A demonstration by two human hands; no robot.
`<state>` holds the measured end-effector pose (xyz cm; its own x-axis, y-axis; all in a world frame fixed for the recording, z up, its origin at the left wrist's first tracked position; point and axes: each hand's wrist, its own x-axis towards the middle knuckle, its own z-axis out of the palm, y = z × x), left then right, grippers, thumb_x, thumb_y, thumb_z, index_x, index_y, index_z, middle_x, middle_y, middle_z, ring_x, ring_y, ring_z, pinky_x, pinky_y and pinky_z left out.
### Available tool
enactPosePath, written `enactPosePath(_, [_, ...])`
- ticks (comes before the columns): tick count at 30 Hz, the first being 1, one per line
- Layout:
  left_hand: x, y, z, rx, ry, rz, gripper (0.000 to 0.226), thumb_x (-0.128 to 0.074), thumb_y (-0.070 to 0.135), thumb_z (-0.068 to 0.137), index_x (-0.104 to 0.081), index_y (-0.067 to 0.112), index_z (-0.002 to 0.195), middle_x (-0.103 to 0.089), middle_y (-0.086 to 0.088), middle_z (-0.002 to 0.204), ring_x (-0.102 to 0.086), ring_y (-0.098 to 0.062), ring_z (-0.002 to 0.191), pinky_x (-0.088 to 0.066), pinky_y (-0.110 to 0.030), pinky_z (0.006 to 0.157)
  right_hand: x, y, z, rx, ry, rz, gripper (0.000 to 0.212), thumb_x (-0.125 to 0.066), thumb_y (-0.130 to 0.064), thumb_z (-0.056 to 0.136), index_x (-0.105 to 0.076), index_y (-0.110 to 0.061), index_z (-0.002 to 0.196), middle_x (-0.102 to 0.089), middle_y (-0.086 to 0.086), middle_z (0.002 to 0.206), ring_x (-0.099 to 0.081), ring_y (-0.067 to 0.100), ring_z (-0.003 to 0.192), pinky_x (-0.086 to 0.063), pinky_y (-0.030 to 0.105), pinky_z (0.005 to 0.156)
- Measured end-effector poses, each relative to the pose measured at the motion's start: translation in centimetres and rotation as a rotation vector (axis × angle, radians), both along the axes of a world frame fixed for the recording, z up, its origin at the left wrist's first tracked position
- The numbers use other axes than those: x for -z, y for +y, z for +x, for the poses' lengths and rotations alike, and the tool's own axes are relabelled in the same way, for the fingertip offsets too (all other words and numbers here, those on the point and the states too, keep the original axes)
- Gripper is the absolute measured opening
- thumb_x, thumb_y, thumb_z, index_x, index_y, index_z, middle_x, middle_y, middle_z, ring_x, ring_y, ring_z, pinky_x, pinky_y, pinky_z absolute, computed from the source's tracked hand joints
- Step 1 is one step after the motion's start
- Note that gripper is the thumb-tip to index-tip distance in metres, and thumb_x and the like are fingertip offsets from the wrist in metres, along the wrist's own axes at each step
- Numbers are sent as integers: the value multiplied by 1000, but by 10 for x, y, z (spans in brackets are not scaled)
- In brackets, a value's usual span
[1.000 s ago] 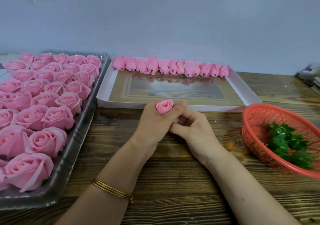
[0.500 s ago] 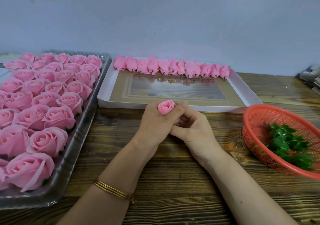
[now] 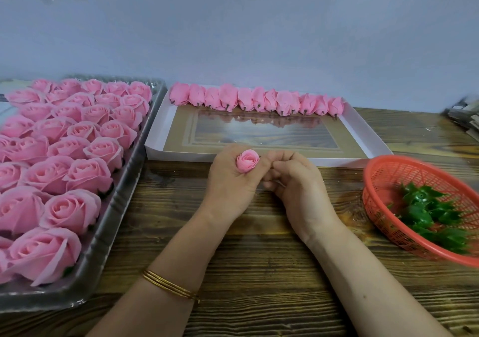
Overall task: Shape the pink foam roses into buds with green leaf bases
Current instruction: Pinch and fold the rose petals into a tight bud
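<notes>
Wooden table (image 3: pixel 259 264), left hand (image 3: pixel 229 185) gripping pink rosebud (image 3: pixel 247 160), right hand (image 3: pixel 298 185) curled alongside

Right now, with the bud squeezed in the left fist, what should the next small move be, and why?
Probably the right hand should reach to the red basket for a green leaf base. The left hand grips the pink bud, already rolled tight, and no green shows under it, though the fist hides its base.
</notes>
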<state>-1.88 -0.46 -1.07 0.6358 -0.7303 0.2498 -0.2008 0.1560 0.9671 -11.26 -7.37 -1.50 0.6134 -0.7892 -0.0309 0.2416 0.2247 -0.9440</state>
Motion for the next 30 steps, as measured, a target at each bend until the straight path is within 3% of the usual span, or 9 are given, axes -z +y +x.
enactPosePath(2, [1,1,0,10,-38,33,35,-73,19,86,-55,14,56,-50,8,52,-45,-4,53,-39,-22,53,-1,0,0,12,9,-11,10,-63,-20,71,-63,-13,79,-61,-3,67,-56,12,70,-46,25,67])
enactPosePath(5, [4,0,-2,70,-92,61,15,-72,19,86,-72,8,76,-70,-8,71,-66,-21,71,-54,-43,68,0,4,0,-13,12,-34,18,-72,-21,73,-65,-10,85,-69,9,82,-64,20,82,-51,32,78])
enactPosePath(6, [5,1,-3,79,-114,77,10,-71,18,85,-74,9,84,-72,-7,77,-68,-22,77,-55,-43,73,0,5,-1,-15,16,-37,24,-75,-19,72,-65,-6,90,-70,14,87,-65,23,86,-51,36,83])
enactPosePath(9, [5,2,-3,77,-149,116,10,-70,17,86,-76,25,89,-74,8,80,-68,-8,80,-55,-25,73,0,6,-1,2,46,-24,36,-77,-19,69,-65,-3,99,-70,16,93,-66,25,91,-51,41,93])
enactPosePath(15, [6,2,-3,64,-185,133,11,-70,20,86,-75,30,84,-73,13,76,-67,-2,76,-51,-15,66,0,5,0,3,43,-20,31,-75,-17,66,-67,-6,94,-69,12,89,-66,24,91,-51,40,94])
enactPosePath(23, [4,4,-5,65,-182,115,22,-70,20,86,-73,42,83,-73,18,79,-68,1,80,-52,-15,72,1,5,0,-15,43,-55,30,-75,-18,70,-68,-1,94,-70,21,94,-66,31,94,-49,50,101])
enactPosePath(30, [1,5,-7,66,-152,134,13,-71,22,86,-75,34,91,-75,14,84,-68,0,84,-55,-25,81,2,4,-1,-22,70,-90,29,-75,-22,71,-70,-3,93,-71,23,96,-67,33,96,-50,50,99])
